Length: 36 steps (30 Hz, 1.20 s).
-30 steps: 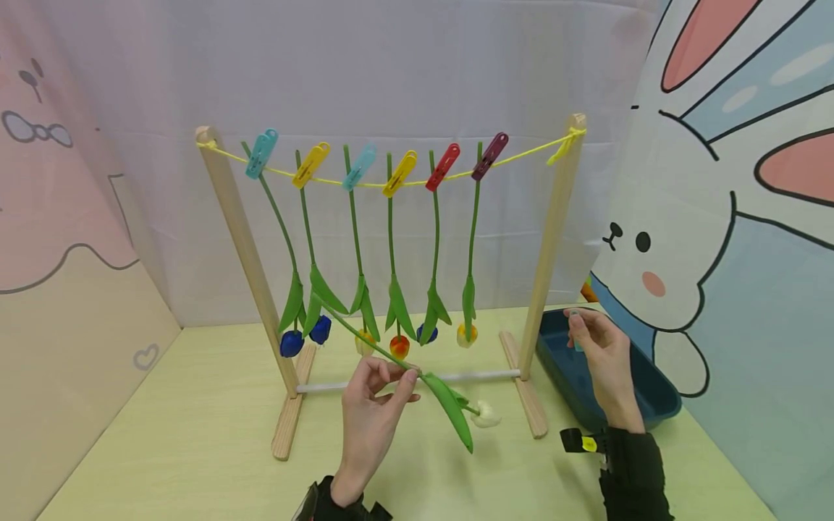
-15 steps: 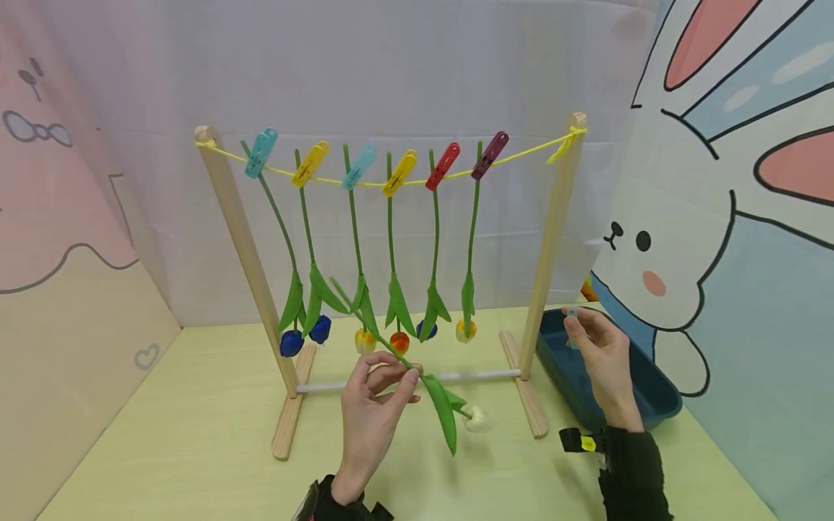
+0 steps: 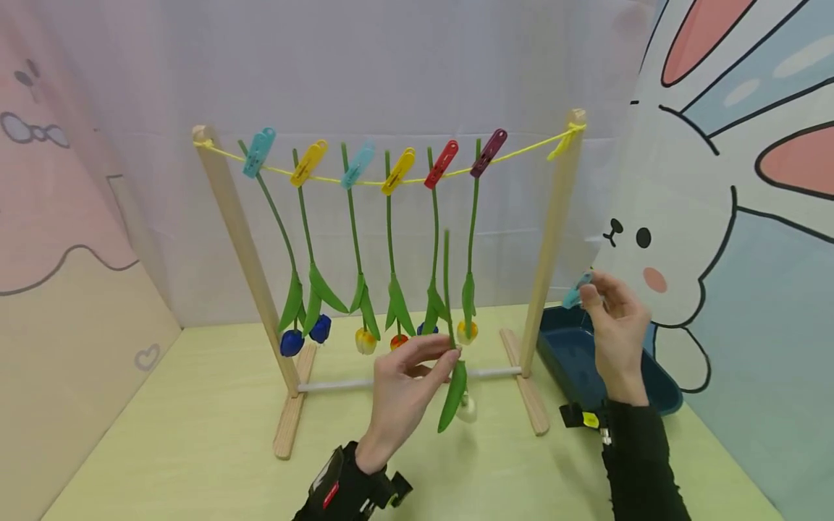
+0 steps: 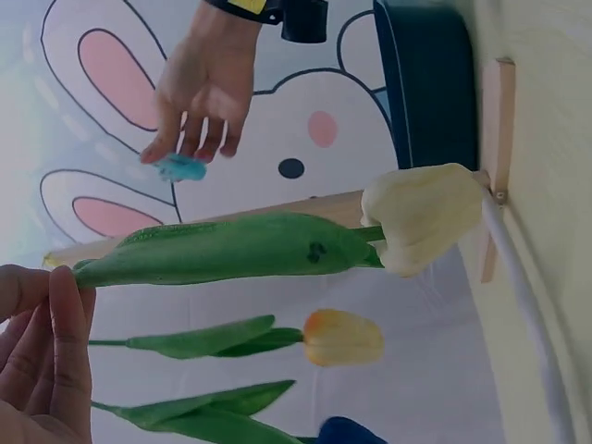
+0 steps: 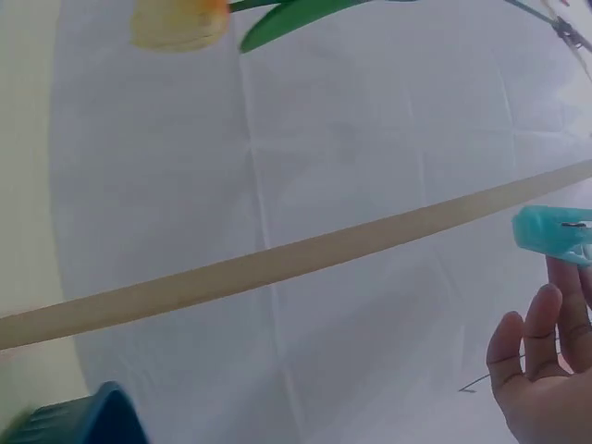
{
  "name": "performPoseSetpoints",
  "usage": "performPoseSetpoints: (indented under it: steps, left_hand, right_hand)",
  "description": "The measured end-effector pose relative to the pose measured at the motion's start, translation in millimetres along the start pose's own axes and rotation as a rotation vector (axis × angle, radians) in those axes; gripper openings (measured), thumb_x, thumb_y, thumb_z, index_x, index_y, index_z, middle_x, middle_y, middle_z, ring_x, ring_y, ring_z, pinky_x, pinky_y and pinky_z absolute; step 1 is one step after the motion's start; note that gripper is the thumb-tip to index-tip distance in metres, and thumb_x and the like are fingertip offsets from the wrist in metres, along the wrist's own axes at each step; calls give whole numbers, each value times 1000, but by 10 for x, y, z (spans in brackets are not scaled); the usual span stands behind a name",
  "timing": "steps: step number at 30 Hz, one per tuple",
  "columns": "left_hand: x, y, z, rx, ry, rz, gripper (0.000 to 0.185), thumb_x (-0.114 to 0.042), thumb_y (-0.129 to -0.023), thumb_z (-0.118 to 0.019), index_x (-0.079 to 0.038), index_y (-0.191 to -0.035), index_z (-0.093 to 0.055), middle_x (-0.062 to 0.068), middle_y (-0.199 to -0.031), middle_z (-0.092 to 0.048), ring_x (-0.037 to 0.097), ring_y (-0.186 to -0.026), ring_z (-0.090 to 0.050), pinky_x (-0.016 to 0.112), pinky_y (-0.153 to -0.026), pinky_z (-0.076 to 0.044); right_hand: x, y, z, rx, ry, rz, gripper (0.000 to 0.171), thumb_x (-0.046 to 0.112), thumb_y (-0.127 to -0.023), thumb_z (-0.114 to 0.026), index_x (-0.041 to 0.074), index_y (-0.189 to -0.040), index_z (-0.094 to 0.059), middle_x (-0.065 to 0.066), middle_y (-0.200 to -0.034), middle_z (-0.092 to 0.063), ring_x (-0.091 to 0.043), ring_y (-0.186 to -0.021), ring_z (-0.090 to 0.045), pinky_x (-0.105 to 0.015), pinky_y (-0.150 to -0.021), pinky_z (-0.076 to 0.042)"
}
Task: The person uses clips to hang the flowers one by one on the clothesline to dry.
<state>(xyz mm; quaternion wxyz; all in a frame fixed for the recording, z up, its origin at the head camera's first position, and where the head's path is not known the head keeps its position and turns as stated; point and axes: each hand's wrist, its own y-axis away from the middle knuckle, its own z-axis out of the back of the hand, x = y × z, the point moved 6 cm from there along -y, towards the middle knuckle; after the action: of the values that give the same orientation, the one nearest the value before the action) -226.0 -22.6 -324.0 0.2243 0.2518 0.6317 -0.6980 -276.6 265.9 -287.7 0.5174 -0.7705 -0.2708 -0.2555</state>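
My left hand [image 3: 407, 380] pinches the stem of an artificial white tulip [image 4: 421, 217] just above its leaves; the stem stands nearly upright and the bloom hangs down. In the head view, the leaf [image 3: 454, 396] partly covers that bloom. To the right, my right hand [image 3: 619, 333] pinches a light blue clothespin [image 3: 576, 291] between thumb and fingers, above the bin. Several tulips hang bloom-down from a yellow cord [image 3: 515, 153], each under its own clothespin. A purple clothespin [image 3: 489, 153] holds the rightmost, a yellow tulip [image 3: 466, 331]. A red clothespin [image 3: 441, 165] is beside it.
The cord runs between two wooden posts [image 3: 550, 239] with flat feet [image 3: 524, 391]. A white rod [image 3: 332, 385] joins them low down. At the right stands a dark blue bin [image 3: 567, 340]. A white curtain [image 3: 391, 72] hangs behind the pale table [image 3: 195, 434].
My left hand has moved right, and the white tulip has swung from slanted to nearly upright. My right hand has risen with the light blue clothespin, lifting it above the bin.
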Motion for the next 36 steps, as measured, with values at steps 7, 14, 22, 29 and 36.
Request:
performPoseSetpoints:
  steps: [7,14,22,29,36]
  left_hand:
    - [-259,-530,-335,75,-69,82,25,-14,-96,-68,-1,-119,-69,17,-108,-75,20,-96,-74,24,-72,-61]
    - [-233,-876,-567,96,-88,110,27,-8,-97,-65,5,-121,-68,24,-111,-74,32,-97,-73,19,-72,-59]
    - [215,-1108,-727,87,-82,78,38,-41,-101,-59,-16,-127,-69,3,-116,-76,7,-96,-74,18,-67,-59]
    - [-77,-1256,-742,45,-96,140,25,-13,-98,-66,0,-119,-71,19,-107,-76,28,-88,-77,22,-58,-59]
    - [-145,-1365,-753,24,-161,173,23,-4,-95,-66,3,-117,-71,21,-105,-76,29,-86,-77,19,-51,-55]
  right_hand:
    - [466,-541,-318,55,-120,130,17,1,-91,-70,-6,-106,-70,-3,-92,-70,-13,-86,-60,-20,-79,-50]
    - [814,-1046,-669,70,-127,165,25,19,-81,-80,0,-94,-71,-4,-90,-62,-17,-88,-49,-24,-77,-40]
    - [1008,-1378,-945,96,-140,147,8,8,-89,-74,3,-82,-72,-2,-88,-49,-17,-109,-40,-24,-81,-28]
    - [995,-1549,-1069,35,-104,84,17,-3,-90,-69,5,-75,-72,0,-89,-47,-13,-109,-35,-29,-102,-21]
    - [947,-1593,-1135,-23,-55,6,20,-2,-89,-72,8,-72,-72,2,-88,-49,-11,-111,-33,-27,-101,-20]
